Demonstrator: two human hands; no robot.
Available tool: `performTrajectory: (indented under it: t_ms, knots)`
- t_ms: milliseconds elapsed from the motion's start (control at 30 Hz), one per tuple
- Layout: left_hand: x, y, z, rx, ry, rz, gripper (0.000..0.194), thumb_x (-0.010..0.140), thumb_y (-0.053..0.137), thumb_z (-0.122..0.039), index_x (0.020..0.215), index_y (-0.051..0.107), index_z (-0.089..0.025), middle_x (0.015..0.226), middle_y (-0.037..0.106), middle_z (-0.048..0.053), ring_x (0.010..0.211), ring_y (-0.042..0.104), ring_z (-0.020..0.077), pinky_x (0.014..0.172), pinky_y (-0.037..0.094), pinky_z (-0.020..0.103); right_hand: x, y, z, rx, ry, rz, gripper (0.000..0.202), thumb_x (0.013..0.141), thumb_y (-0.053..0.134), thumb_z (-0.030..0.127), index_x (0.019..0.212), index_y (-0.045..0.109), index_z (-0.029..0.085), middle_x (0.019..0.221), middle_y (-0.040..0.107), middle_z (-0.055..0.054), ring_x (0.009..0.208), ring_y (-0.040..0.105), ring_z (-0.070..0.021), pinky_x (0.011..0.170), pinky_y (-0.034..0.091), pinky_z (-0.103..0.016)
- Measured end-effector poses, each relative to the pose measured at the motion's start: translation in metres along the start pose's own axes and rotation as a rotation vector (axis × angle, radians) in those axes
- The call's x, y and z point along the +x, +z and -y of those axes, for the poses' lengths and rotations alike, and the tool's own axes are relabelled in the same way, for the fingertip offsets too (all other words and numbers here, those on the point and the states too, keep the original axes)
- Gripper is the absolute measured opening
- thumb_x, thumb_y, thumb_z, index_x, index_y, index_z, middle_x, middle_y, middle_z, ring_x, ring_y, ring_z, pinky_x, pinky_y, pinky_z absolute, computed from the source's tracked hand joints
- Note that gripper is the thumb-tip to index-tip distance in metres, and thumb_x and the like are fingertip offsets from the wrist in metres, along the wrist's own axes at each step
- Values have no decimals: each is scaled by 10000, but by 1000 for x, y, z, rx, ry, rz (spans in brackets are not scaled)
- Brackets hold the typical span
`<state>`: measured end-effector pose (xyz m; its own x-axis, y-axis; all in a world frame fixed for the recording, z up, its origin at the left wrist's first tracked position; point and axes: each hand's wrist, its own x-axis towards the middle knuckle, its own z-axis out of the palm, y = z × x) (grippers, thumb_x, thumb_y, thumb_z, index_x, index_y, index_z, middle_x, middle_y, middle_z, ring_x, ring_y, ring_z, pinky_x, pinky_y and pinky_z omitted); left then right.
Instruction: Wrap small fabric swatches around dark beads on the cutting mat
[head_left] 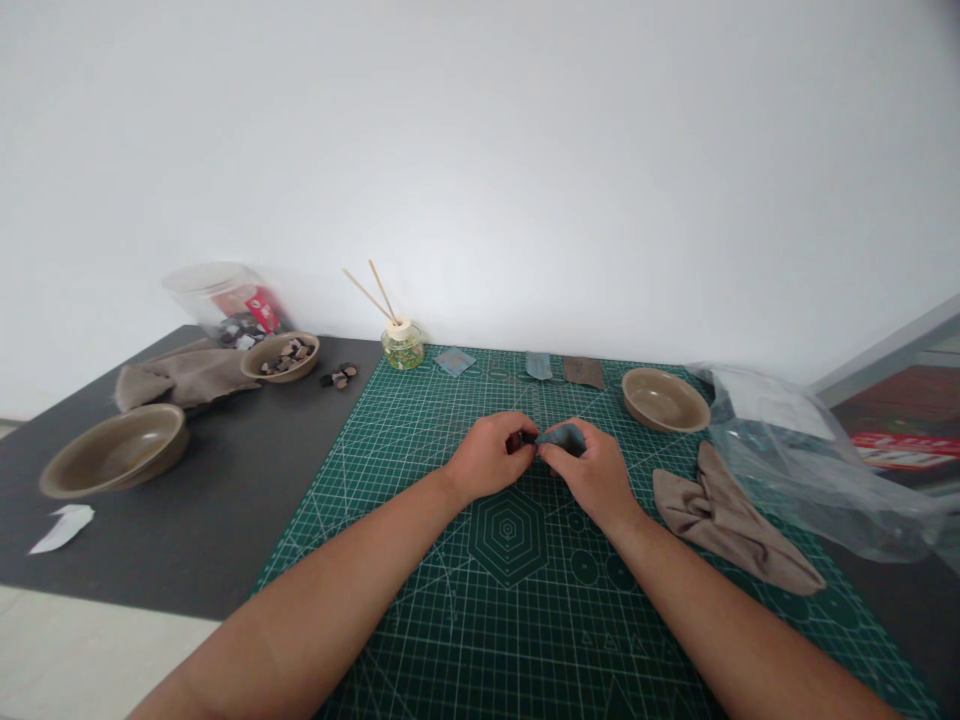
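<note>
Pinching a small, mostly hidden dark piece (528, 438) in the left hand (491, 457) and gripping a blue-grey cloth (566, 438) in the right hand (596, 470), close together over a green cutting mat (405, 440) on a dark desk (217, 520). Flanked to the right by a tan bowl (666, 402) and a crumpled brown cloth (739, 525), and backed by small flat squares (583, 373) near the wall (480, 200).

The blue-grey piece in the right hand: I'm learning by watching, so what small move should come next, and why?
Perhaps ease the curved blue-grey piece lightly along the small dark piece: the right hand holds the first, the left hand pinches the second, close together above the green gridded cutting mat. Whether they touch is unclear.
</note>
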<state>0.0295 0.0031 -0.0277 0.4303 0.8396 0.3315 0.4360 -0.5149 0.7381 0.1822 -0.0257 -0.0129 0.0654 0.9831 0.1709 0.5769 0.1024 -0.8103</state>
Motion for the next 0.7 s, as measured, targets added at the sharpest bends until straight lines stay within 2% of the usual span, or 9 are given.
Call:
performTrajectory:
  t_ms: [233,700]
  knots:
    - [0,-2,-1,26,73,-39,74,735,582,-132,798,614,-153,711,479,-5,652,468,101,598,389,225,1,-1,0,43,59,-16,128,670,566,292,677,610,172,552,569,7,525,500,-148,544,367,-276]
    - [1,1,0,23,-22,-49,122,737,577,-140,851,608,-172,683,540,-16,632,495,105,599,410,231,1,-1,-2,27,34,-58,136,660,563,315,654,603,184,527,567,8,503,491,-147,511,349,-269]
